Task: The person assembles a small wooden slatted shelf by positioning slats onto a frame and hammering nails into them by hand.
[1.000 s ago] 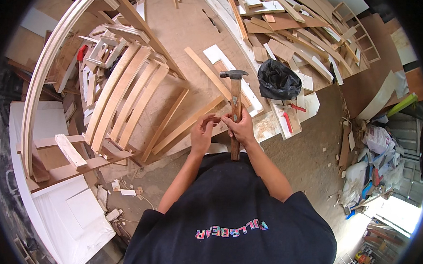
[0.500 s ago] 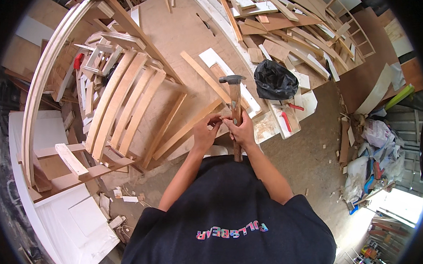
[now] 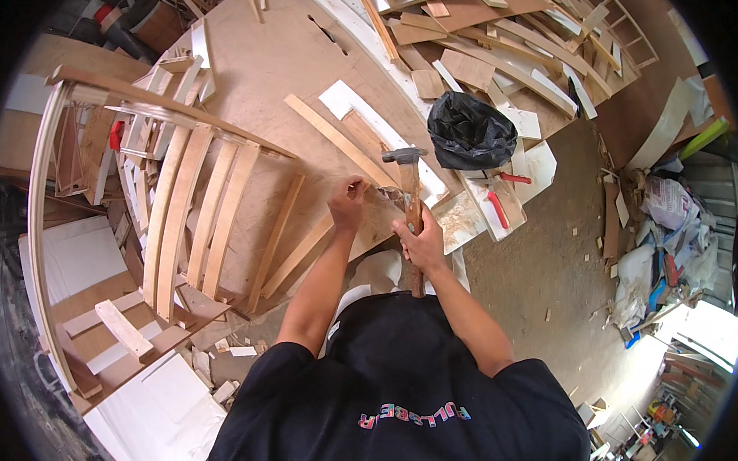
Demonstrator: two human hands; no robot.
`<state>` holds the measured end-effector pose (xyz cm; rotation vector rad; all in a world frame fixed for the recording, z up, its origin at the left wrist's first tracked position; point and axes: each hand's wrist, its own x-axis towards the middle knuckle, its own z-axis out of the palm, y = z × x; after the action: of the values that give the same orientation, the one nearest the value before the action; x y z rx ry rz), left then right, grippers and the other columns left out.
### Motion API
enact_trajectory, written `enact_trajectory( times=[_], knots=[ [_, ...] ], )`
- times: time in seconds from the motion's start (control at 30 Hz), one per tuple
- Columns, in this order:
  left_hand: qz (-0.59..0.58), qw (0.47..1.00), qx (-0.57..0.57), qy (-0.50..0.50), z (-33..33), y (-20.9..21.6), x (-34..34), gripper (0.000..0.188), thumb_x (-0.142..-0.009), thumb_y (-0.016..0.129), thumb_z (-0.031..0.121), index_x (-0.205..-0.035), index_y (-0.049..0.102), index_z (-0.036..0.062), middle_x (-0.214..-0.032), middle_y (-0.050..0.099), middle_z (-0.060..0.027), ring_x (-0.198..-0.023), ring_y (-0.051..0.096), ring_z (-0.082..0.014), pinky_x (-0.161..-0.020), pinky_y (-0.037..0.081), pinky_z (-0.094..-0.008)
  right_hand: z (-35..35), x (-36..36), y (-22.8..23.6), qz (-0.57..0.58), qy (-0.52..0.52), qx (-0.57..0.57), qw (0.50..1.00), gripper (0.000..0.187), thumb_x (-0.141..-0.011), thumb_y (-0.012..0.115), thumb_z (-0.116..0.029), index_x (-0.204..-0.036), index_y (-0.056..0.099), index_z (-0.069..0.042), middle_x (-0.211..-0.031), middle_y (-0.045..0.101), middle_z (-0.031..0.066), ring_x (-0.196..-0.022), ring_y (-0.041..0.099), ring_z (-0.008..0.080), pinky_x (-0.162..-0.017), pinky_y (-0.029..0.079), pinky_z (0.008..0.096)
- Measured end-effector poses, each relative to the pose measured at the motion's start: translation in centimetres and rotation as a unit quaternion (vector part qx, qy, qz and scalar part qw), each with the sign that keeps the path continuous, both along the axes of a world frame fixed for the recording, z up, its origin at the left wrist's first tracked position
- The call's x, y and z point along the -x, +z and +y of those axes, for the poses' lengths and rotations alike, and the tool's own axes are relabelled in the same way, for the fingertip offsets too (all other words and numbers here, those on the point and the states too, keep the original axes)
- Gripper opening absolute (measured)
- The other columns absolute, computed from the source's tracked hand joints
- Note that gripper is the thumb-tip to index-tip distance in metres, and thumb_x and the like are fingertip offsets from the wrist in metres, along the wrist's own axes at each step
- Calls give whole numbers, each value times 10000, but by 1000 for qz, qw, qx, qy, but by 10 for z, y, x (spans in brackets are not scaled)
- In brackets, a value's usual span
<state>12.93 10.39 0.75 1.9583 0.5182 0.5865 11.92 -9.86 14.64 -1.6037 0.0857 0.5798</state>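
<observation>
Okay, mid-frame, my right hand [image 3: 424, 244] grips the hammer [image 3: 410, 184] by its handle; left of it, my left hand [image 3: 348, 203] is curled, whether around anything I can't tell. Best keep that handle hold firm.

Your hammer [image 3: 410, 187], grey-headed with a brown handle; your shirt [image 3: 404, 372], black with multicoloured lettering [image 3: 388, 412]; the bag [image 3: 470, 134], black; the tool handles [image 3: 497, 210], red; your counter [image 3: 265, 69], tan; the curved slats [image 3: 182, 214], pale yellow-brown.

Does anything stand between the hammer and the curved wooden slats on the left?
Yes: seen from above, the left hand is between the hammer and the slats, with narrow wooden strips nearer the slats.
</observation>
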Motion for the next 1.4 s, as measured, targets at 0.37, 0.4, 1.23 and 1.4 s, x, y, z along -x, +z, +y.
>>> enact_trajectory(
  times=[0.37,0.4,1.23,1.4],
  knots=[
    [-39,998,-36,35,-7,3,-5,184,-841,823,-36,-982,787,77,-936,768,-99,-845,751,-250,-731,611,-351,-11,-8,-6,13,38,17,999,610,-961,770,-213,-1482,503,-42,-816,687,30,-483,548,72,-424,459,257],
    [-41,998,-36,34,-7,4,-5,185,-837,826,-37,-977,788,78,-935,768,-98,-843,751,-248,-725,611,-349,-11,-9,-6,7,44,25,999,605,-962,769,-215,-1480,506,-44,-812,686,29,-480,547,73,-421,458,258],
    [-54,995,-82,28,-8,4,-3,264,-818,843,-13,-1049,746,72,-944,785,-73,-914,738,-244,-773,608,-353,-2,-2,-3,-223,150,192,944,598,-1002,689,-208,-1543,496,-39,-1154,707,334,-1090,699,490,-885,562,501],
    [-46,994,-93,30,-7,2,-2,314,-804,842,-22,-1086,735,69,-968,779,-90,-937,744,-264,-776,612,-355,2,-2,-9,-274,168,200,926,651,-1024,662,-198,-1624,419,-134,-1222,700,315,-1107,686,498,-904,557,529]
  ],
)
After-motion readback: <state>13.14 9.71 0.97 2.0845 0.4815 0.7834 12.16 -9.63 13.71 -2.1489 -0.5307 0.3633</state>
